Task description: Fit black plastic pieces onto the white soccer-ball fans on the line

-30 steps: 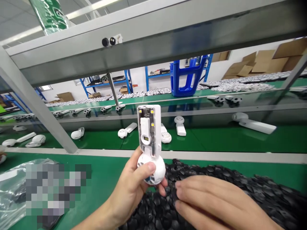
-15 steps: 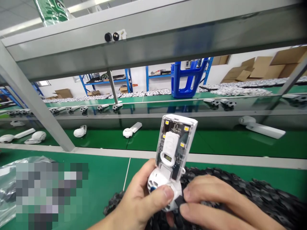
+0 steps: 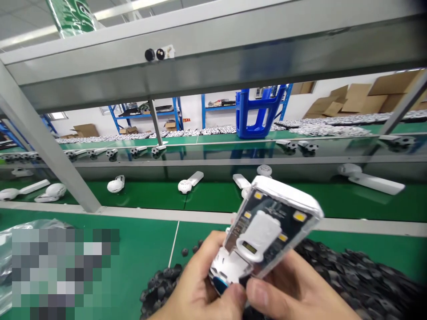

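On the near green workbench (image 3: 143,249), the left hand (image 3: 196,289) clenches the round white end of a clear-cased white device (image 3: 270,231), the right hand (image 3: 296,289) grasps its lower edge, and a heap of black rubber parts (image 3: 356,275) lies just beneath on the right.

Nothing legible; the small display (image 3: 249,247) (digits too blurred) and red wall sign (image 3: 187,120) stay unread

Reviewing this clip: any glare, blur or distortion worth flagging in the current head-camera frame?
Head view: a pixelated mosaic patch hides part of the green bench at lower left; the steel crossbeam shows a long sheen of glare and wide-angle slant; the clear-cased white device is fairly sharp.
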### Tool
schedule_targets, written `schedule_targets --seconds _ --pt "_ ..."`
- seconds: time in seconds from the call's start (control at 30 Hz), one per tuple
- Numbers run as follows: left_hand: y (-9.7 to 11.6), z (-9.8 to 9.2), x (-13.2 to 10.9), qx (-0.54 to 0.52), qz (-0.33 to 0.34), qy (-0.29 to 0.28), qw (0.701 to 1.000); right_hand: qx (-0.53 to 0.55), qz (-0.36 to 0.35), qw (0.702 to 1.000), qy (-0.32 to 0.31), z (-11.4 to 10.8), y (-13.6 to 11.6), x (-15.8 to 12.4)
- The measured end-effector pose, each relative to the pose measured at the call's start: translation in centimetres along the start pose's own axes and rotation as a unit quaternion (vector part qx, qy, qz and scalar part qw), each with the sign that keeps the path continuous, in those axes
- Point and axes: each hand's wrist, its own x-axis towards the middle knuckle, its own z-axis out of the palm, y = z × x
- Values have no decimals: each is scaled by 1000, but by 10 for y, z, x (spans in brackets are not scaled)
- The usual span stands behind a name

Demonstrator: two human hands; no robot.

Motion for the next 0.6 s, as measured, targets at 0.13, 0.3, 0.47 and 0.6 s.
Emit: schedule_targets --seconds 0.13,0.3,0.47,0.6 --pt "4 -1 -1 -5 35 -31 999 0 27 999 -45 9 -9 1" --pt "9 8 -8 -16 -18 10 1000 -111 -2 994 14 14 -7 -5" --pt "18 11 -5 -1 9 38 999 -114 -11 993 26 12 -7 -3" --pt "37 -3 2 -50 -37 -8 998 -103 -3 994 -41 -1 -15 6"
